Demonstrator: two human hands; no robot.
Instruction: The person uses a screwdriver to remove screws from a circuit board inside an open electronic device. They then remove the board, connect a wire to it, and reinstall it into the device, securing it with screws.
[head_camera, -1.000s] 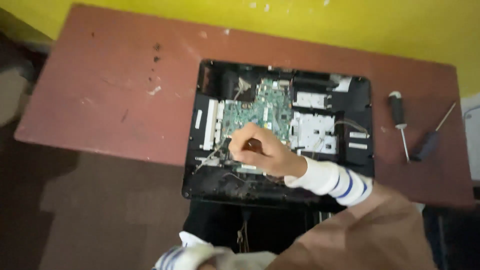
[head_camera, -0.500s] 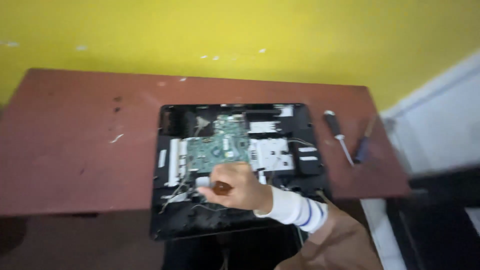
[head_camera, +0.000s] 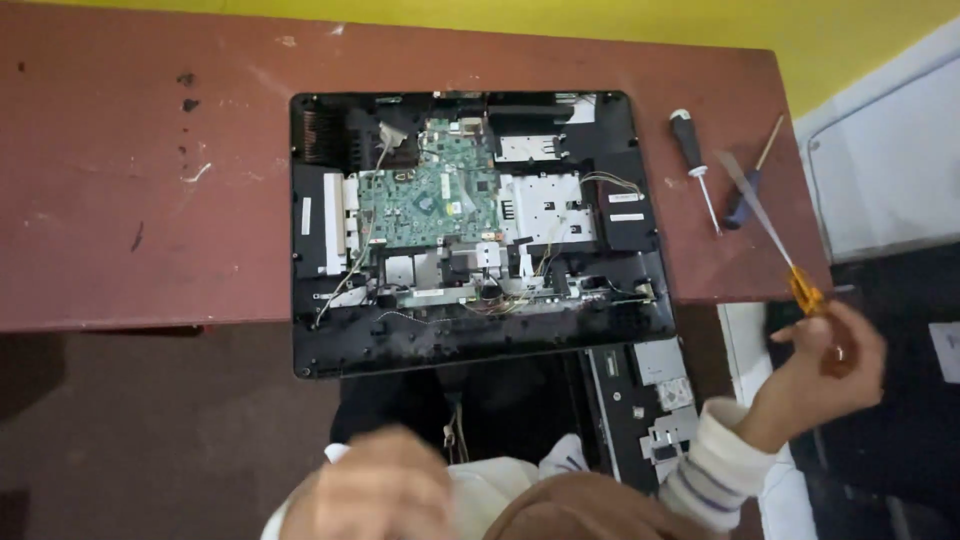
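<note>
Right hand has left the opened computer chassis, where it was working half a second ago, and now sits off the table's right edge, raised over the floor. Fingers curled around the orange handle of a long flat-bladed screwdriver; blade points up and to the left, crossing above the table corner. A ring shows on one finger. White striped sleeve at the wrist.

Left hand low in view, near the body, blurred; cannot tell whether its fingers are clenched or loose, nor whether it holds anything.

Chassis lies flat on the reddish-brown table, back cover off, green circuit board exposed left of centre, loose wires along its lower edge. Black-handled screwdriver and blue-handled screwdriver lie on the table just right of the chassis.
</note>
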